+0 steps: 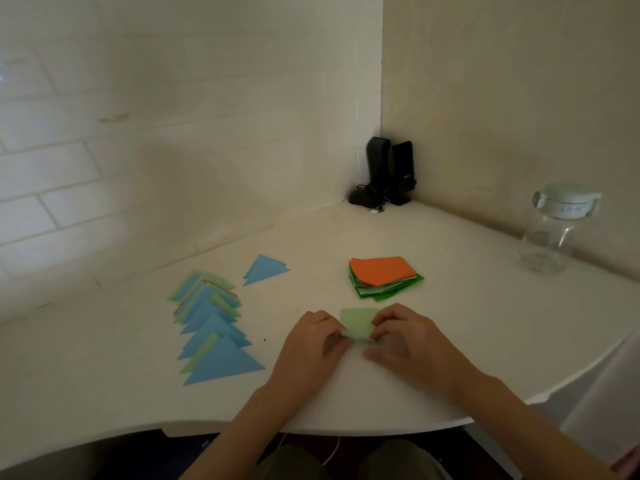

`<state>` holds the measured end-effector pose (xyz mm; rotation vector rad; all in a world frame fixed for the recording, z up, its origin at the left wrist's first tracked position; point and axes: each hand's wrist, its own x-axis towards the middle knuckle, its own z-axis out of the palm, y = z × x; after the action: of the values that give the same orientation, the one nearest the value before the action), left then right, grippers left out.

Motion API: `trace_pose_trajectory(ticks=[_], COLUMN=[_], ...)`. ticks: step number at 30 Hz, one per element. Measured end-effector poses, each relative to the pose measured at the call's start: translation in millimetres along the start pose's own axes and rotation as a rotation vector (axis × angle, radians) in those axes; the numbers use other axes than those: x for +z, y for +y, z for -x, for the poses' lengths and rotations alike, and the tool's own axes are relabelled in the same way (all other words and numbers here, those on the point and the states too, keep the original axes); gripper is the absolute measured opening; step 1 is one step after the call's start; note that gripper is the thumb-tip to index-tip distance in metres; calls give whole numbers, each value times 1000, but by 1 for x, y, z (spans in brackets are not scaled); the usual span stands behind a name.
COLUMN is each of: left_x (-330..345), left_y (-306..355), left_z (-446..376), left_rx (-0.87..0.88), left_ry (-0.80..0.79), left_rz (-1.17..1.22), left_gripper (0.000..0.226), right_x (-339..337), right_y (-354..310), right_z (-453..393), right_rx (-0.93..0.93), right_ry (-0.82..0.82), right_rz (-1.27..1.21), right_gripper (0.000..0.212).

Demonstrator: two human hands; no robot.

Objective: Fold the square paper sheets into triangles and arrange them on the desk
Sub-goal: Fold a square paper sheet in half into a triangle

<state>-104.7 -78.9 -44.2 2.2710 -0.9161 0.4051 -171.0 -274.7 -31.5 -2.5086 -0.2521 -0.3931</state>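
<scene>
A light green paper sheet lies on the white desk between my hands. My left hand pinches its near left corner. My right hand pinches its near right side, and both hands hide the near edge. A stack of square sheets, orange on top with green and white below, sits just behind. To the left, several folded blue and green triangles overlap in a row. One blue triangle lies apart behind them.
A clear glass jar with a white lid stands at the far right near the wall. Black speakers stand in the corner. The desk's curved front edge runs close to my knees.
</scene>
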Motion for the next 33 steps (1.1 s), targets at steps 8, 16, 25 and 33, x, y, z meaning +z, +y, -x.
trace_pose_trajectory(ticks=[8,16,25,33], left_x=[2,5,-7,-19], left_y=[9,14,7,7], left_z=[-9,-12,-13,-32], left_rx=[-276,-355,-349,-264], left_ry=[-16,-82,-143,-324], left_rz=[-97,-166,18,-39], left_gripper=[27,23,16,39], right_x=[20,18,-9,-18], right_y=[2,1,1,-13], right_z=[-15,-19,-24,-37], right_rx=[127,237,354,377], right_ry=[160,168,-94,-193], right_rz=[55,-83,-207,-138], right_gripper=[23,31,54,54])
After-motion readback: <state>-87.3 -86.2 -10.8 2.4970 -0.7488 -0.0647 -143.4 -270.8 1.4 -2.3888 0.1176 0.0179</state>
